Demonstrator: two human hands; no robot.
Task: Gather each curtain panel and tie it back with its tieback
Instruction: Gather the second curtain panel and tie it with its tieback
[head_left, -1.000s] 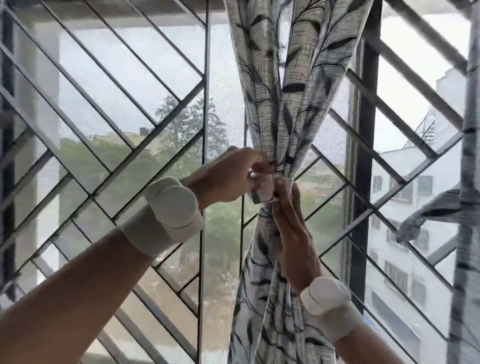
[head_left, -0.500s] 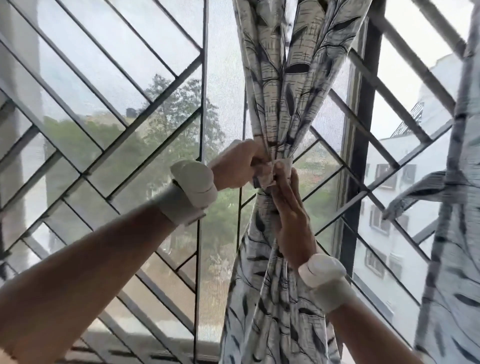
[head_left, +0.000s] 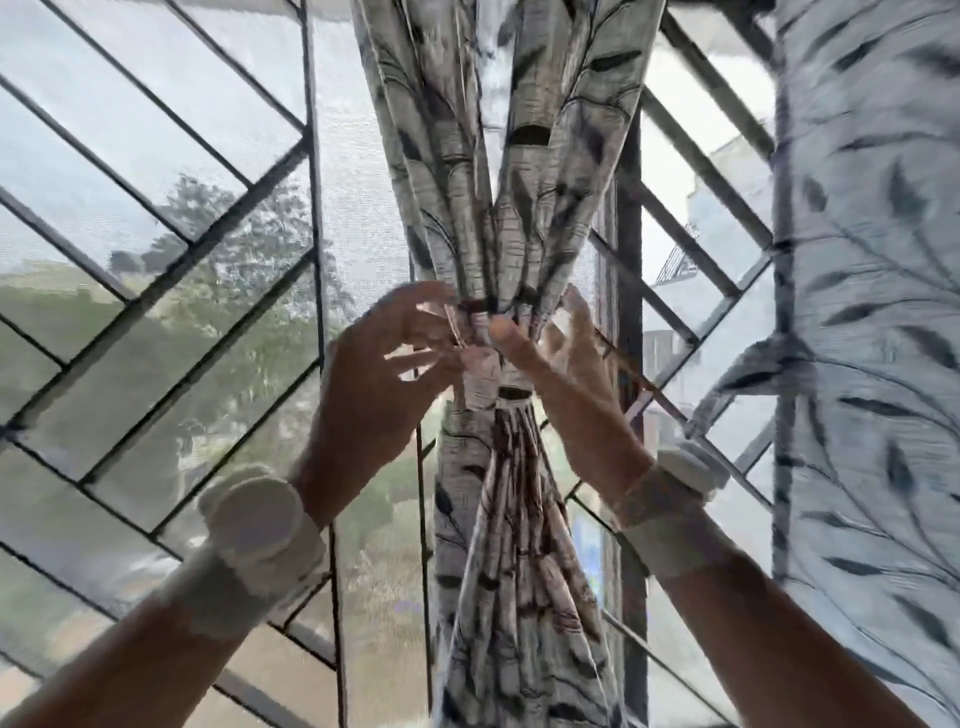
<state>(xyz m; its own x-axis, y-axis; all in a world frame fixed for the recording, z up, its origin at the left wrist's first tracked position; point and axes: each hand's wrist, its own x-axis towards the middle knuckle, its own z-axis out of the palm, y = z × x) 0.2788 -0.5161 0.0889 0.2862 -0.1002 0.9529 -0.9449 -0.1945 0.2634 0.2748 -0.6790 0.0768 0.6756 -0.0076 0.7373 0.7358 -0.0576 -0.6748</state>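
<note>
Two hands flank cinched waist of gathered curtain panel (head_left: 498, 218), centre of window grille (head_left: 171, 270). Left hand (head_left: 374, 379): fingers spread, loose, gripping nothing. Right hand (head_left: 566, 364): fingers relaxed, thumb tip touching tieback (head_left: 488, 379); no grasp. Tieback, same leaf print, wraps panel at waist. Step judged: tie on this panel finished or near it. Next move likely calls for second curtain panel (head_left: 872, 312), hanging at right, to be gathered. Blur heavy. No brand, label or writing legible.
</note>
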